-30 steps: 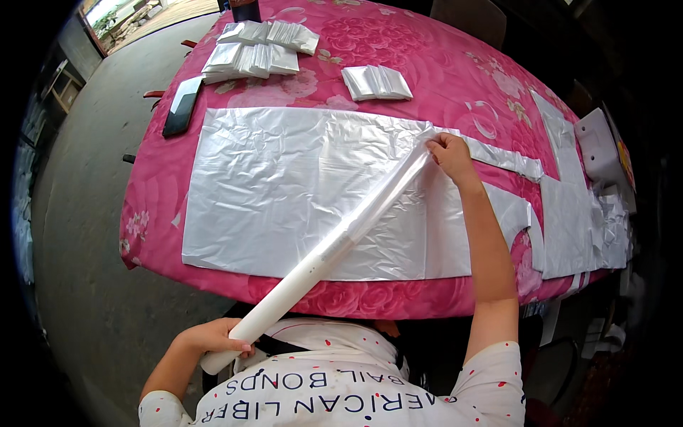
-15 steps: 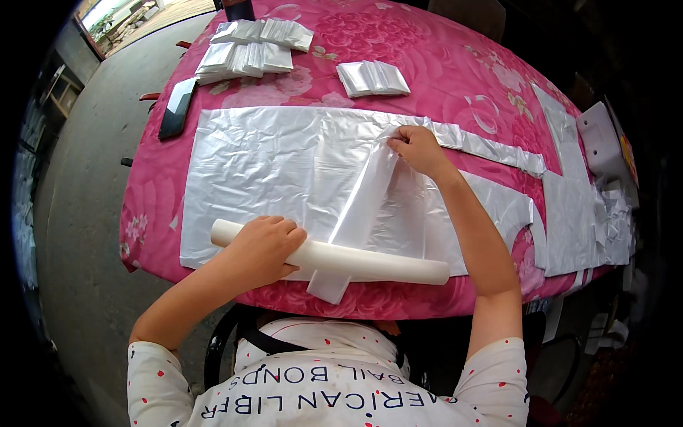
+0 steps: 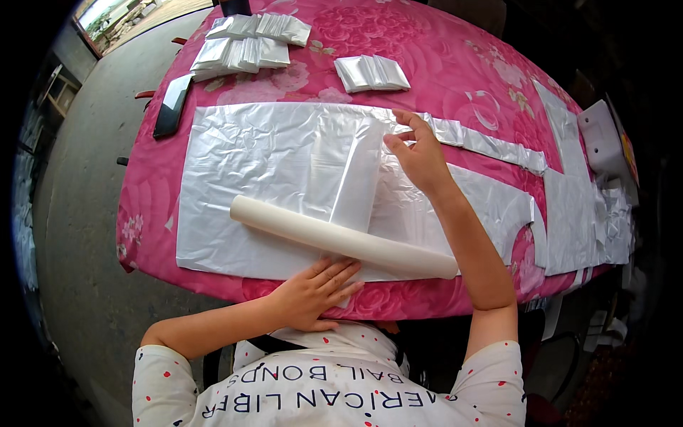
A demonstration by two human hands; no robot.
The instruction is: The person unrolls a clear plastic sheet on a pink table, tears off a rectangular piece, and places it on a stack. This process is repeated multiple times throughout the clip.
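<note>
A long white tube (image 3: 341,238) lies slanted across a stack of thin, shiny plastic bags (image 3: 235,156) spread on the table. A folded strip of translucent plastic (image 3: 359,167) reaches away from the tube across the stack, with its near part hidden by the tube. My left hand (image 3: 313,292) rests flat, fingers stretched, at the stack's near edge just below the tube. Beside the far end of the strip, my right hand (image 3: 416,146) is raised with thumb and fingers apart, and nothing shows between them.
A pink floral cloth covers the table (image 3: 398,35). Several folded plastic packets (image 3: 245,50) lie at the far left, with a smaller pile (image 3: 371,74) nearer the middle. A dark phone (image 3: 172,107) is at the left edge. More plastic sheets (image 3: 573,220) and a white box (image 3: 601,139) are right.
My left hand has let go of the tube and moved down to the stack's near edge. The tube has shifted and tilted. My right hand has released the strip, whose far end now leans left.
</note>
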